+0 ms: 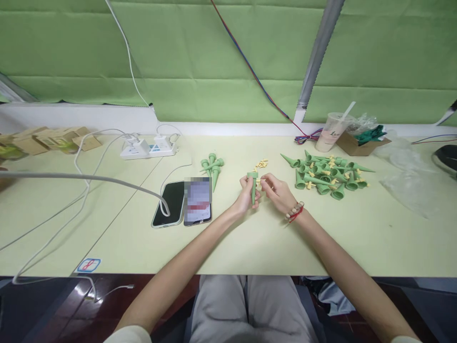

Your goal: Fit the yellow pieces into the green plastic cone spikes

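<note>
My left hand [245, 194] grips a green cone-shaped plastic spike [253, 186], held upright with its wide end up. My right hand [277, 191] is beside it, fingertips at the spike's top; a small yellow piece seems pinched there, but it is too small to be sure. A few loose yellow pieces [261, 165] lie just behind the hands. A small group of green spikes [212, 167] lies to the left, and a large pile of green spikes with yellow parts [324, 175] lies to the right.
Two phones [182, 202] lie left of my hands, with white cables and a power strip [148, 147] behind. A plastic cup [332, 131], a cardboard box [360, 141] and clear plastic bags [407, 178] sit at the back right. Cardboard boxes [46, 139] stand far left.
</note>
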### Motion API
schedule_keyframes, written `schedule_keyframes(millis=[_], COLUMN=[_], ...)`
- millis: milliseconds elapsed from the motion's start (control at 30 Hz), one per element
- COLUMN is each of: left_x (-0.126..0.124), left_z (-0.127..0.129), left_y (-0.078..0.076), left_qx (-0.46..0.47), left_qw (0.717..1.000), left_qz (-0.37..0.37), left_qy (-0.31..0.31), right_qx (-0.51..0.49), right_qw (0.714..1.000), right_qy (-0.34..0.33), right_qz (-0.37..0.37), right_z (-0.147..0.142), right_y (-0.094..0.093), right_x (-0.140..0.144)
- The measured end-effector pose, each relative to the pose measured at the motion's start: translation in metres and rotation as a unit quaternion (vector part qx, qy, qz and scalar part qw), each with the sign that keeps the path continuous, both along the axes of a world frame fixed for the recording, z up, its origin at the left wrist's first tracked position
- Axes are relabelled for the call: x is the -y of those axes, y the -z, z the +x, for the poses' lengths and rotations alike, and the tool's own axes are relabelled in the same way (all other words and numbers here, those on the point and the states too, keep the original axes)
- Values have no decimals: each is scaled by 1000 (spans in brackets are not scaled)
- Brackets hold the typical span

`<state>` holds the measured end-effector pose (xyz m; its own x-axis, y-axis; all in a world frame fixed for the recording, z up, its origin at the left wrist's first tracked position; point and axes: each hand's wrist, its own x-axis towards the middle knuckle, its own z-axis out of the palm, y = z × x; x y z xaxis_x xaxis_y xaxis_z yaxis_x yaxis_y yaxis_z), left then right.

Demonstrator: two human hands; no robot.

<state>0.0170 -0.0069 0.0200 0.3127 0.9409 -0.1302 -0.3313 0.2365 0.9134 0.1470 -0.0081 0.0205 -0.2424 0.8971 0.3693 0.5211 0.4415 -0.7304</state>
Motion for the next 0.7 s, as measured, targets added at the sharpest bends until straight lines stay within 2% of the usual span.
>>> schedule_keyframes(millis=[133, 267, 367, 500, 633, 700], left_x=[-5, -8, -8, -8, -6, -3], left_z=[-8, -17, -21, -22, -18, -14], left_y=[-4, -8, -9, -7, 0, 3], left_qx=[-5, -62, -113, -150, -136, -110], left_qw=[999, 995, 991, 987, 985, 988], left_qz=[13, 53, 54, 50, 96, 95], left_qy=[42, 59, 37, -2, -39, -48], right_qx=[85, 152, 227, 312, 348, 353], right_qw=[992, 980, 959, 917, 890, 884], right_qy=[-62, -69, -44, -16, -21, -35], right_qz=[70, 112, 163, 246, 294, 306], right_z=[4, 2, -3, -8, -9, -9], right_y=[1, 5, 7, 4, 3, 4], right_x=[-2, 0, 0, -1, -1, 0])
